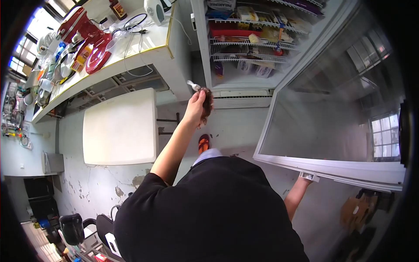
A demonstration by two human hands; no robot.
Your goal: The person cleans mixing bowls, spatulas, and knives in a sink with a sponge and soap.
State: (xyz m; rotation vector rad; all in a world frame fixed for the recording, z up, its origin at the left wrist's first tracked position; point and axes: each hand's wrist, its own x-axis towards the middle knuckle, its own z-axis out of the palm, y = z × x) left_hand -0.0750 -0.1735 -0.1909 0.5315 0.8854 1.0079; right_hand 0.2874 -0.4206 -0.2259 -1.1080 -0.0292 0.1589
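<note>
My left hand (197, 104) is stretched out ahead of me, closed around a small plastic bag (207, 104) with something dark brown inside. The bag's pale twisted end (192, 85) sticks up past my fingers; what exactly it contains I cannot make out. Beyond it stands an upright glass-door fridge (242, 94), its wire shelves loaded with packages. On the right, the glass door (318, 118) is swung wide. My right hand (304, 179) reaches low to the white door handle (310, 176) and grips it, with most of the fingers hidden behind it.
A white folding table (120, 126) stands left. The tiled counter (148, 54) behind it carries a red stand mixer (83, 32), a bottle (118, 9), cables and crowded kitchenware. A brown paper bag (355, 212) sits at lower right. A black chair (72, 229) is at lower left.
</note>
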